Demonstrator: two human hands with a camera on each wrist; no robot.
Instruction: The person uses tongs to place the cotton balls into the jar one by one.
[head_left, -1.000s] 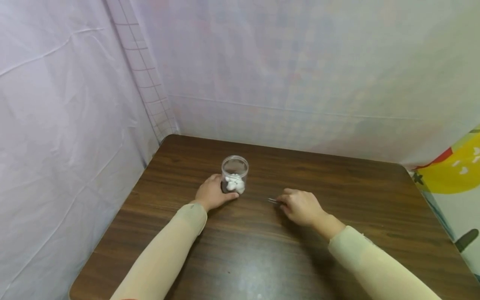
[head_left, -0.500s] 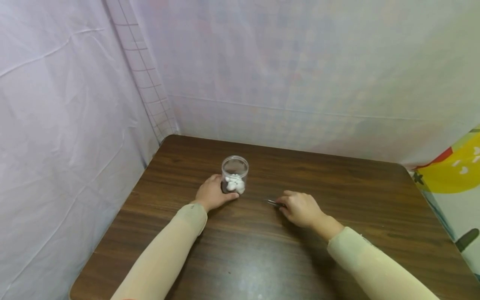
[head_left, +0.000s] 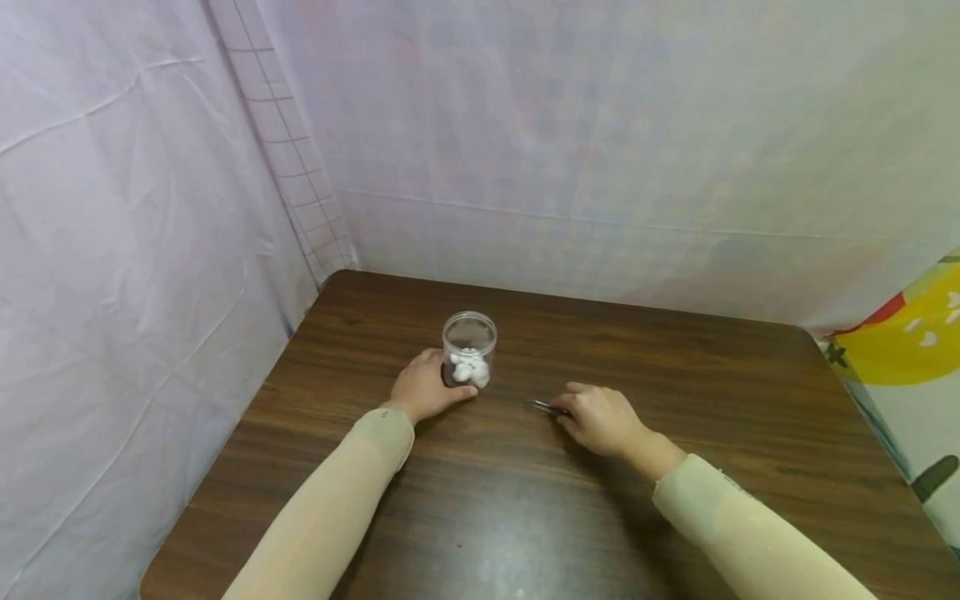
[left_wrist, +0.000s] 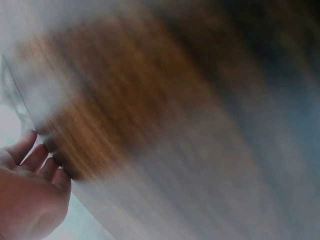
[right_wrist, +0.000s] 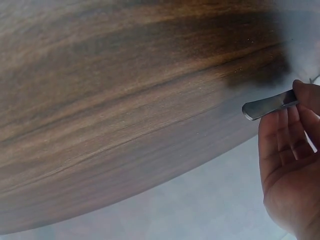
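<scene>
A clear plastic jar [head_left: 491,350] stands upright and lidless on the table in the head view, with several white cotton balls [head_left: 471,367] in its lower part. My left hand [head_left: 422,388] holds its near left side, thumb along the front and fingers round the back. To the right, low over the table, my right hand [head_left: 602,418] pinches metal tweezers [head_left: 542,406] whose thin tips point left toward the jar. The right wrist view shows the rounded back end of the tweezers [right_wrist: 267,106] sticking out past the thumb. In the left wrist view only part of the left hand [left_wrist: 37,202] shows.
The dark wood-grain table [head_left: 712,375] has rounded corners. A pale sheet [head_left: 570,150] hangs behind it and a white cloth [head_left: 127,292] on the left. A yellow printed fabric [head_left: 911,342] hangs beyond the right edge.
The tweezers' tips have shifted slightly left and now show a little more beyond the right fingers. The right hand has moved very slightly; the left hand and jar stay in place.
</scene>
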